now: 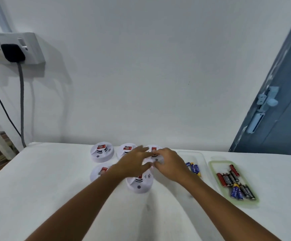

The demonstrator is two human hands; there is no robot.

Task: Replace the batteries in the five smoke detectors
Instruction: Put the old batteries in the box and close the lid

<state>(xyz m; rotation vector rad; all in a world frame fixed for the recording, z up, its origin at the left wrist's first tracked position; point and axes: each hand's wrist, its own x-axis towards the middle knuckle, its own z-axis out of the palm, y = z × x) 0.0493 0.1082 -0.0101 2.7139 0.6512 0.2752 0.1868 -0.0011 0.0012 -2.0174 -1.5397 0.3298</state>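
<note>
Five white round smoke detectors with red labels sit on the white table (pixel 54 180). One is at the back left (pixel 102 151), one at the back middle (pixel 126 148), one at the front left (pixel 97 173) and one at the front middle (pixel 139 185). Both hands meet at the back right detector (pixel 154 150). My left hand (pixel 134 164) holds it from the left, fingers stretched over it and thumb below. My right hand (pixel 170 164) grips its right side with curled fingers. The image there is blurred.
A clear tray (pixel 200 157) with a few blue batteries (pixel 193 168) lies right of the detectors. A green-rimmed tray (pixel 212 165) holds several red-black batteries (pixel 228 178) and blue ones. A wall socket (pixel 14 49) with a plugged cable hangs at the left, and a blue door (pixel 280 110) stands at the right.
</note>
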